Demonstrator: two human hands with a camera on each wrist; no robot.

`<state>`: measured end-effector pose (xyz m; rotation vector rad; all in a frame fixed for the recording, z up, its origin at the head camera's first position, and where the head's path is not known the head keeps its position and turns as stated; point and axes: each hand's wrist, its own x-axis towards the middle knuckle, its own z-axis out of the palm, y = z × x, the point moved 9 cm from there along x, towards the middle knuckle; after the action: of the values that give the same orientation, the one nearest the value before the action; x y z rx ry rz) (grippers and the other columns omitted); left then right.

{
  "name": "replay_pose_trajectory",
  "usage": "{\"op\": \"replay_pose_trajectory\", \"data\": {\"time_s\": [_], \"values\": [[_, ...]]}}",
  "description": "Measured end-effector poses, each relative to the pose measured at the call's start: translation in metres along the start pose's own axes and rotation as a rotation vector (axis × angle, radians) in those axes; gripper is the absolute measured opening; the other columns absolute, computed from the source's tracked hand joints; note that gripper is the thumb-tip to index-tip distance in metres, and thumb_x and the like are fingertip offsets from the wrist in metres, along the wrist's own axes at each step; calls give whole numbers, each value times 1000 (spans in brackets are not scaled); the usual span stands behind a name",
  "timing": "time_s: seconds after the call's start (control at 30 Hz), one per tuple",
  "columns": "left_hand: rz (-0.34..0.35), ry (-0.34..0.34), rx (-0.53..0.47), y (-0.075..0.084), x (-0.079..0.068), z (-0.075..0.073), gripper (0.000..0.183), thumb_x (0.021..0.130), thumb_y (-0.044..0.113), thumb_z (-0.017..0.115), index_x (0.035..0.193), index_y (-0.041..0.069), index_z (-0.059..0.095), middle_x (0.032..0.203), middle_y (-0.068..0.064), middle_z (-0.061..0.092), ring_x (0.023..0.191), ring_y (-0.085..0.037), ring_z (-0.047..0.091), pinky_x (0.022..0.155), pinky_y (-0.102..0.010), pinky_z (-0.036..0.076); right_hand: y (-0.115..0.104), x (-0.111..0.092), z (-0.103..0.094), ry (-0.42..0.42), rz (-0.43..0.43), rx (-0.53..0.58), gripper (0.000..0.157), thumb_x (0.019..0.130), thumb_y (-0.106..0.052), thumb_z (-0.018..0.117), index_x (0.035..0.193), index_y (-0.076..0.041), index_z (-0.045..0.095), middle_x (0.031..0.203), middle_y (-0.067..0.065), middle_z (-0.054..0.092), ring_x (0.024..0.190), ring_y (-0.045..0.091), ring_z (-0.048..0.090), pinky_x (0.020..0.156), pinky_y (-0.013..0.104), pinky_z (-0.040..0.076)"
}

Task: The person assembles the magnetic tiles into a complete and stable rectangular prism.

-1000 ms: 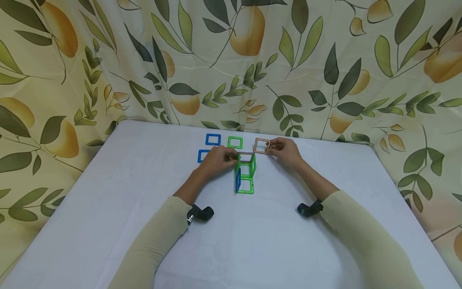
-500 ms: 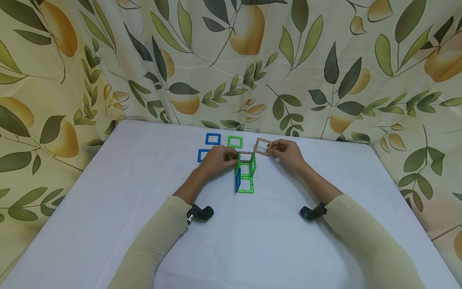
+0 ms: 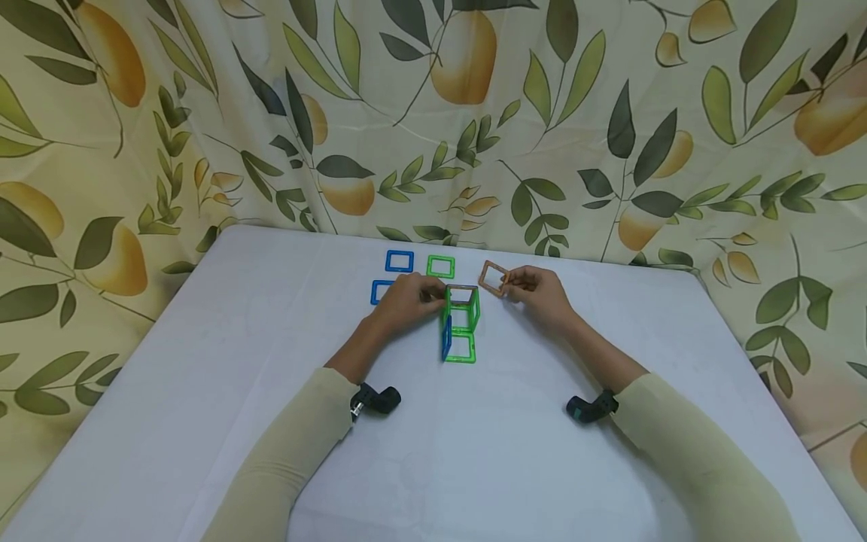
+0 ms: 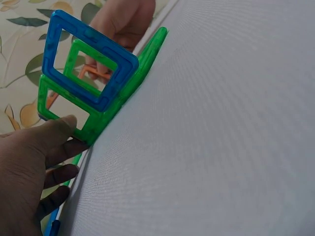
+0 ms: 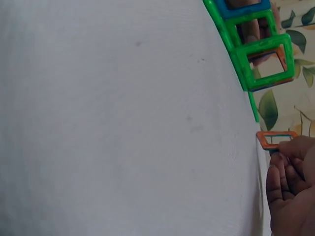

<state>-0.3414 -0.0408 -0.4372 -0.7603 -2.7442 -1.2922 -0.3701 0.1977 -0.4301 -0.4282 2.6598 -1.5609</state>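
Note:
Square see-through magnetic tiles form a small open structure mid-table. Its green tiles point(image 3: 477, 310) stand upright, with a brown-orange tile at its back. One flat green tile point(image 3: 461, 360) extends to the front, and a blue tile point(image 4: 91, 34) stands upright along its left side. My left hand point(image 3: 409, 301) pinches a green side tile point(image 4: 43, 98) of the structure between thumb and fingers. To the right, my right hand point(image 3: 542, 292) holds a loose orange tile point(image 3: 491, 291) by its edge, tilted and apart from the structure. Fingers behind the tiles are partly hidden.
A blue tile point(image 3: 400, 270) and a green tile point(image 3: 442, 275) lie flat near the table's back edge. Another blue tile point(image 3: 375, 293) is partly covered by my left hand. The white-covered table point(image 3: 474, 452) meets a leaf-and-fruit patterned curtain point(image 3: 420, 188) behind.
My right hand has shifted slightly right and towards me, turning the orange tile to a steeper tilt. The left hand and the structure stay where they were.

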Motion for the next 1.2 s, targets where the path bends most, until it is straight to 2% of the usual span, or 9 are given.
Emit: {"op": "replay_pose_trajectory", "data": {"time_s": [0.43, 0.7, 0.93, 1.2], "values": [[-10, -5, 11, -2, -1, 1, 20, 98, 18, 76, 117, 13, 78, 107, 4, 75, 93, -12, 63, 86, -30, 52, -6, -10, 5, -3, -15, 2, 17, 95, 3, 74, 109, 11, 69, 102, 26, 72, 79, 11, 64, 69, 18, 50], [-11, -6, -2, -2, -1, 1, 19, 98, 18, 76, 117, 14, 78, 107, 5, 75, 94, -12, 63, 87, -30, 52, -7, -14, 7, -10, -26, -15, 20, 93, 0, 78, 108, 11, 70, 101, 24, 72, 81, 9, 63, 73, 17, 50], [-6, -4, -5, -1, -1, 1, 19, 98, 18, 77, 117, 14, 78, 107, 4, 75, 93, -12, 63, 87, -30, 52, -16, -21, 9, -28, -34, -33, 17, 92, 4, 77, 106, 11, 70, 99, 22, 72, 80, 12, 60, 69, 17, 49], [2, 10, -3, 1, -1, -1, 19, 98, 17, 77, 116, 13, 79, 106, 5, 75, 93, -13, 62, 86, -31, 52, -14, -23, 9, -27, -52, -49, 15, 91, 5, 77, 104, 9, 71, 97, 18, 73, 79, 12, 59, 69, 17, 48]]}}
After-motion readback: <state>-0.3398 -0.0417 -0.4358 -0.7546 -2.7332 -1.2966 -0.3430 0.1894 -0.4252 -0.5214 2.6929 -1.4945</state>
